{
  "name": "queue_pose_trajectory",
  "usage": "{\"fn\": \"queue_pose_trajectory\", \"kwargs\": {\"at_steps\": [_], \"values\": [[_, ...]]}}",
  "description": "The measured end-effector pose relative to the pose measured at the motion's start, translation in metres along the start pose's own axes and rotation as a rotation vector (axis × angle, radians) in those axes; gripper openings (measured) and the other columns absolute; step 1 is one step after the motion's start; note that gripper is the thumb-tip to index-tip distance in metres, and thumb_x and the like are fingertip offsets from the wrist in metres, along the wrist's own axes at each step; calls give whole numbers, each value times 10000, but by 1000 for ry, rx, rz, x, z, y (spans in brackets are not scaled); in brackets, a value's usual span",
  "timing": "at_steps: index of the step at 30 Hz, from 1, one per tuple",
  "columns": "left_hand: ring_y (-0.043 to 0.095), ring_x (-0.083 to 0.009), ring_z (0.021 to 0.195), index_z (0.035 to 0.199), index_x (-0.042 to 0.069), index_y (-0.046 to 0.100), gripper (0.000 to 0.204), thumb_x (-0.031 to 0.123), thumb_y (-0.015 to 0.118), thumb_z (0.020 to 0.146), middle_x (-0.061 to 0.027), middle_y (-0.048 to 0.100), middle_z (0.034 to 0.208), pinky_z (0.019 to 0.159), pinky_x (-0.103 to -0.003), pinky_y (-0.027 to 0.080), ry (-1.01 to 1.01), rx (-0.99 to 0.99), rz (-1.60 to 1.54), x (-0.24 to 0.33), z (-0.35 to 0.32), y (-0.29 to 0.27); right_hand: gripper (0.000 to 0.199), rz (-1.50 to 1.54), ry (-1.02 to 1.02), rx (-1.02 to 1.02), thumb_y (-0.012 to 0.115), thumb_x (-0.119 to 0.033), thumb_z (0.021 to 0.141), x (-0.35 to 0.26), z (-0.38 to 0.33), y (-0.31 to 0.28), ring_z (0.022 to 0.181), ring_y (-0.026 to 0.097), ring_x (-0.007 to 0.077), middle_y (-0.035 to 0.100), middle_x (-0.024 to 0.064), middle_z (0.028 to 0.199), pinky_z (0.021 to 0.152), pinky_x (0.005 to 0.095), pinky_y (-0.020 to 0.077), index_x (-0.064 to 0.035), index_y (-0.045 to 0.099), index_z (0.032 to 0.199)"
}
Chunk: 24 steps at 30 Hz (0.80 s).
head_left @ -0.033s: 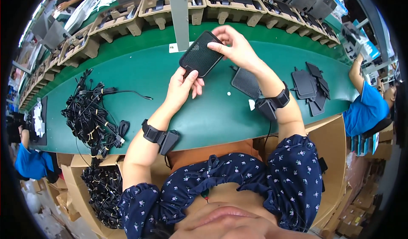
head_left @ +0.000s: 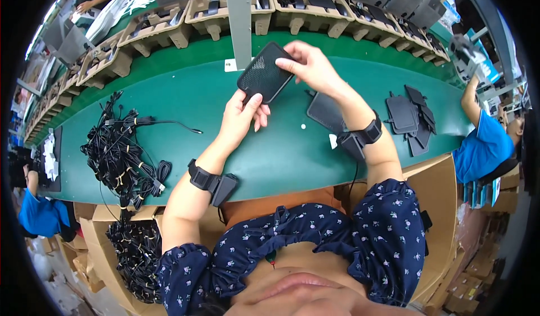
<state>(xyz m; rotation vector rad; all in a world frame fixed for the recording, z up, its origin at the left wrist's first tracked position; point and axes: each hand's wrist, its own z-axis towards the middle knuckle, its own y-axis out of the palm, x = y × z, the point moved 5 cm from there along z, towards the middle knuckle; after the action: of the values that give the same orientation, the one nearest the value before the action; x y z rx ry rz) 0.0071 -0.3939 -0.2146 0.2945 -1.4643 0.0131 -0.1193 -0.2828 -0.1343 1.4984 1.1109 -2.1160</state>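
Above the middle of the green table I hold up a flat black rectangular pad with rounded corners and a perforated mesh face [head_left: 261,77]. My left hand [head_left: 243,113] grips its lower corner between thumb and fingers. At the upper right edge, my right hand [head_left: 311,64] pinches it, the thumb on the mesh face and the fingers partly hidden behind. A similar black mesh pad [head_left: 326,112] lies on the table below my right forearm, which covers part of it. Further right is a loose pile of flat black pads [head_left: 404,113], some overlapping.
Bundled black cables [head_left: 121,153] heap on the left of the table [head_left: 259,164]; more fill a cardboard box [head_left: 101,231] below. Moulded pulp trays [head_left: 312,15] with black parts line the far side, behind a grey post [head_left: 239,29]. Co-workers in blue [head_left: 484,147] sit at both sides.
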Motion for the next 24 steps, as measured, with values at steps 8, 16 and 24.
{"fn": "queue_pose_trajectory", "kwargs": {"at_steps": [8, 16, 24], "values": [[521, -108, 520, 1209, 27, 373, 370, 178, 506, 898, -48, 579, 722, 507, -258, 434, 41, -60, 474, -17, 5, -7, 190, -296, -471, 821, 515, -155, 894, -17, 82, -68, 776, 571, 118, 635, 81, 838, 730, 261, 449, -31, 599, 1010], [505, -82, 527, 1160, 20, 445, 266, 126, 475, 918, -49, 563, 743, 440, -214, 387, -25, -114, 420, -14, 4, -6, 209, -498, -576, 837, 489, -254, 883, -45, 189, -48, 908, 583, 304, 623, 85, 970, 769, 370, 458, -147, 621, 1005], [530, -90, 505, 1166, 29, 462, 261, 125, 464, 924, -52, 570, 714, 407, -209, 401, -58, -106, 368, -16, 7, -8, 332, -826, -345, 413, 487, -370, 840, -27, 230, -18, 936, 568, 358, 600, 179, 982, 781, 437, 460, -143, 602, 1054]]}}
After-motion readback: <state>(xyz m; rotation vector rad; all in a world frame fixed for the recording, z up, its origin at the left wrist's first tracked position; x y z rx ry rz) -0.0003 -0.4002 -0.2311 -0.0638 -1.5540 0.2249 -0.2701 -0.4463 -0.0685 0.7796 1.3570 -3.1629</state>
